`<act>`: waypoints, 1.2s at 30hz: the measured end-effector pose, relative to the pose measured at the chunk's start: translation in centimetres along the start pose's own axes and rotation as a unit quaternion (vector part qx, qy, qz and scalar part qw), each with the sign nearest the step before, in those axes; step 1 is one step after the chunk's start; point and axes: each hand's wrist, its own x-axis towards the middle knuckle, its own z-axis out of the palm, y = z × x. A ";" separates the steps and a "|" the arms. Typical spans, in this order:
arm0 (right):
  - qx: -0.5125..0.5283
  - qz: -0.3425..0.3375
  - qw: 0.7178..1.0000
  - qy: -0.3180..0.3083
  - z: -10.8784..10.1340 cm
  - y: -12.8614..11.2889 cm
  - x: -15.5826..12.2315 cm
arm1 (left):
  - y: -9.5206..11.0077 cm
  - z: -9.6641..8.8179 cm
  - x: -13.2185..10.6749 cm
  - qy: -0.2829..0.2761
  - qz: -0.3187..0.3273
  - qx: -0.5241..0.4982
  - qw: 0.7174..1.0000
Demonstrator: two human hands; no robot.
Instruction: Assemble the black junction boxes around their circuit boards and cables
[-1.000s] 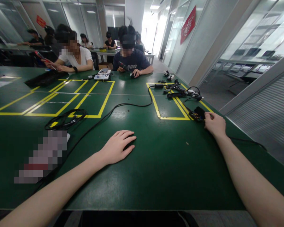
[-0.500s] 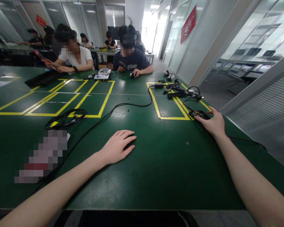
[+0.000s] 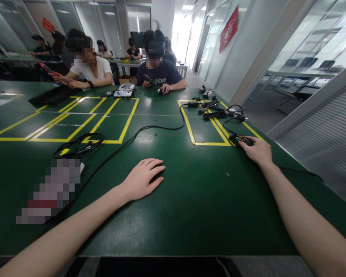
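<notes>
My left hand (image 3: 144,179) rests palm down on the green table (image 3: 190,215), fingers spread and nothing held. On the right, my right hand (image 3: 258,151) has its fingers closed on the near right end of a small black device (image 3: 238,137) with coloured parts on top; its exact kind is unclear. The device lies on the table by the yellow tape, and a thin black cable (image 3: 225,125) runs from near it to the tangle of black cables and adapters (image 3: 216,114) beyond. Part of the device is hidden under my fingers.
A long black cable (image 3: 138,132) crosses the table. At left are a coiled cable (image 3: 80,145) and a blurred-out object (image 3: 53,192). Yellow tape (image 3: 129,120) marks rectangles. A white power strip (image 3: 123,91) and a black tray (image 3: 52,96) lie near two seated people opposite.
My right hand's fingers have drawn together on the device, where thumb and forefinger were spread apart before. The left hand stays in place.
</notes>
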 end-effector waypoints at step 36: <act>0.220 -0.506 0.815 -0.177 -0.1 -17.9 -15.1 | 1.7 0.1 0.4 0.050 0.013 -0.081 0.995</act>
